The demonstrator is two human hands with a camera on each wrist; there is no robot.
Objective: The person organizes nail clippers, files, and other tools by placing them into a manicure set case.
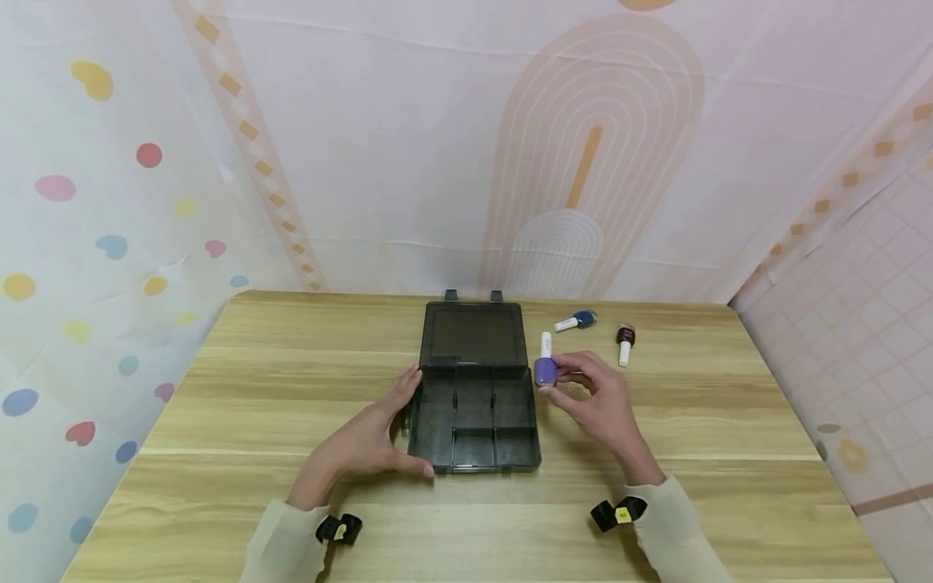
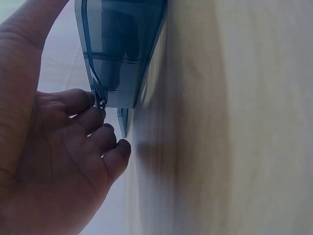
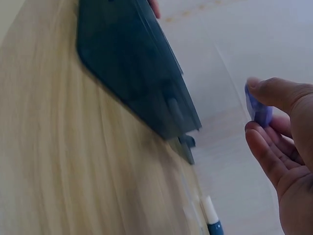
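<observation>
A dark see-through compartment box point(image 1: 474, 448) lies on the table with its lid point(image 1: 474, 334) folded back, away from the person. Along its left side rests the left hand point(image 1: 372, 433), thumb at the near corner and fingertips near the hinge. In the left wrist view, that hand's fingers point(image 2: 90, 120) touch the box wall point(image 2: 120, 58). Just right of the box, the right hand point(image 1: 598, 397) pinches a purple nail polish bottle point(image 1: 545, 372), white cap up, between thumb and fingers. The right wrist view shows the purple bottle point(image 3: 261, 113) held above the table.
Beyond the right hand lie a blue nail polish bottle point(image 1: 585, 318) and a dark red one point(image 1: 625, 335), both with white caps. Patterned cloth point(image 1: 394, 162) hangs behind the wooden table point(image 1: 291, 340) and at its sides.
</observation>
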